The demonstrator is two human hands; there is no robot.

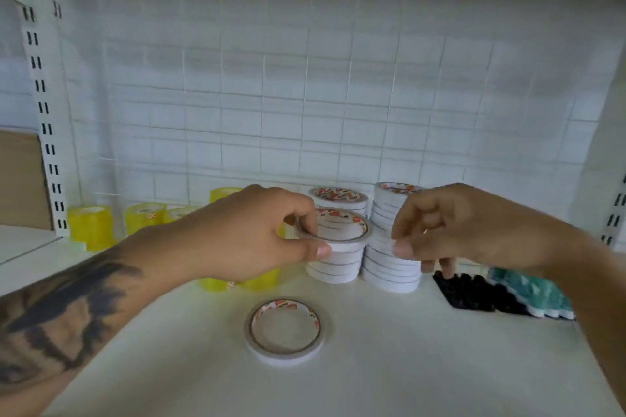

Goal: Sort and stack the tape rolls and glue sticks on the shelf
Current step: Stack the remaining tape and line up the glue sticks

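Observation:
My left hand [257, 234] pinches a thin white tape roll [342, 230] between thumb and fingers, at the top of a short stack of white rolls [335, 269]. My right hand [440, 230] hovers just right of it with fingers curled, its thumb against a taller stack of white rolls [389, 267]; whether it holds one I cannot tell. Another white stack [338, 198] stands behind. A single white roll [284, 330] lies flat on the shelf [406, 366] in front. Yellow tape rolls [89, 225] stand at the back left.
Dark and teal packs [501, 291] lie at the right, under my right forearm. A white wire grid [305, 95] backs the shelf. Slotted uprights [44, 112] stand at the left and right edges, with a brown box [20, 176] beyond the left one.

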